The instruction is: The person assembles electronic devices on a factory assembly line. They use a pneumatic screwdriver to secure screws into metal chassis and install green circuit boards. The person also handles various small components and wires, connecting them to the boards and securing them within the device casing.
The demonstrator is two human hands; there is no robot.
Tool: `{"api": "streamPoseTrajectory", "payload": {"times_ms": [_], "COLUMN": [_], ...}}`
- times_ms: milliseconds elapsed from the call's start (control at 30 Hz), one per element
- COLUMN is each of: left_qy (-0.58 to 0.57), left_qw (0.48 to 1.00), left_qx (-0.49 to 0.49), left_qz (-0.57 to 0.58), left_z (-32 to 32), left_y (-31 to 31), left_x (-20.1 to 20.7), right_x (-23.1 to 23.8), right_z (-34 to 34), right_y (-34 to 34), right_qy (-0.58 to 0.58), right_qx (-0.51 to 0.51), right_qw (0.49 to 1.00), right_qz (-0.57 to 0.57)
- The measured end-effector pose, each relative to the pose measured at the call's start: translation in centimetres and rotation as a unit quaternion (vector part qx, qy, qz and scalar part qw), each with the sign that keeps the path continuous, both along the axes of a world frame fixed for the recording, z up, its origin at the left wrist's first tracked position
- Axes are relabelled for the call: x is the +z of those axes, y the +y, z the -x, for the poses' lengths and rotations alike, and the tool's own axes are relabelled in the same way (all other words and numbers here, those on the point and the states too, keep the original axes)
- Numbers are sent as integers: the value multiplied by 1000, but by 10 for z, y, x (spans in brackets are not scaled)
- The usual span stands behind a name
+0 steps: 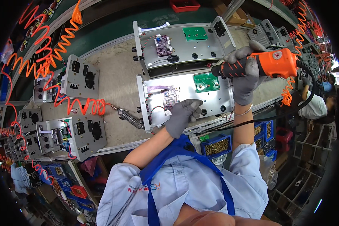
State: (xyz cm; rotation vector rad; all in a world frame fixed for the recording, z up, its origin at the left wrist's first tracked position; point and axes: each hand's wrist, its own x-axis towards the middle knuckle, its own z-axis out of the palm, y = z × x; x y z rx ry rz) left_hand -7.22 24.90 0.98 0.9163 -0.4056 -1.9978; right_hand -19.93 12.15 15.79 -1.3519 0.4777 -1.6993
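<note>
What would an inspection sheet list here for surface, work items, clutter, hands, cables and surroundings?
Surface: grey-beige bench top, smudged.
Work items: near metal panel and far metal panel, each bearing a purplish circuit board and a green board.
Clutter: dark hand tool lying left of the near panel; blue bin of brass-coloured parts below the bench edge.
Hands: left hand gloved, over the near panel, fingers curled, contents unclear; right hand gloved, gripping an orange power tool.
Cables: black cord looping from the power tool; orange coiled hose reaching the dark tool.
Surroundings: grey units leftward; co-worker at right.
</note>
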Motion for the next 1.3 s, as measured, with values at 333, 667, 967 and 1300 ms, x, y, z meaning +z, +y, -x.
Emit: {"api": "streamPoseTrajectory", "payload": {"times_ms": [333,667,967,1300], "left_qy": [12,76,132,323], "left_qw": [1000,996,982,934], "left_qx": [24,45,129,111], "left_qz": [-14,-33,-37,-102], "left_z": [2,3,-2,2], "left_y": [-1,2,1,-2], "left_x": [10,31,31,22], "right_x": [1,4,15,59], "right_z": [-12,-23,-4,74], "right_y": [-3,-18,5,87], "right_qy": [23,75,85,-120], "right_qx": [16,24,137,173], "right_qw": [1000,996,984,971], "right_qz": [-7,-34,-82,117]}}
